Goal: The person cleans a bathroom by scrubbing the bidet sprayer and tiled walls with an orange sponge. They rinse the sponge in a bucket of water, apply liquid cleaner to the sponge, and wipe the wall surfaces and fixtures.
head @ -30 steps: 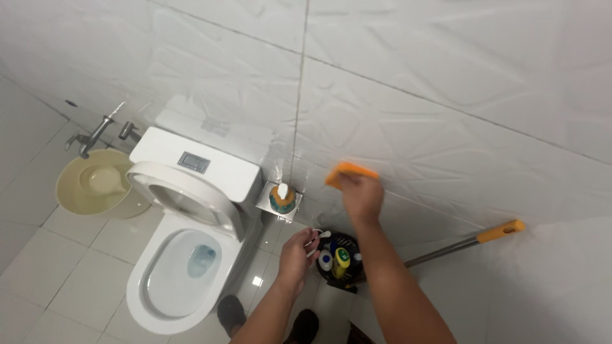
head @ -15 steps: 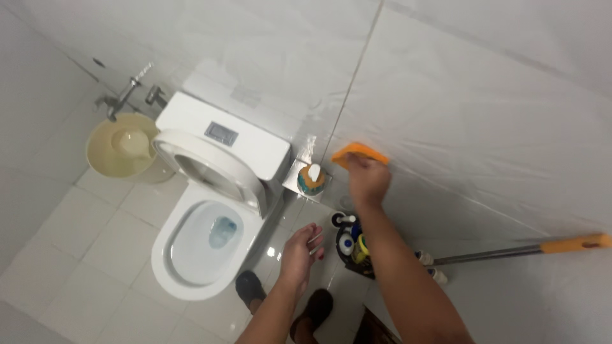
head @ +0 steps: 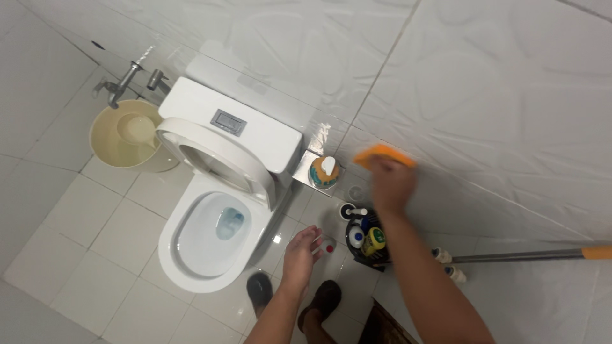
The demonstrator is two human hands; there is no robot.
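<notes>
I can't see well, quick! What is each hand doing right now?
Left hand: open, fingers spread, holding nothing, low above the floor.
Right hand: closed on an orange sponge, pressed against the white wall tile.

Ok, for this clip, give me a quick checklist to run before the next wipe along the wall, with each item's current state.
1. Right hand has the orange sponge gripped: ok, fingers cover its lower edge.
2. Sponge flat against the wall tile: cannot tell, the hand is motion-blurred.
3. Left hand free: ok, open, nothing held.
4. Bottle on the small steel shelf out of the sponge's way: ok, it stands to the left, apart.
5. Caddy of bottles undisturbed below the arm: ok, upright on the floor.
6. Long handle clear of the feet: ok, it lies off to the right.
</notes>
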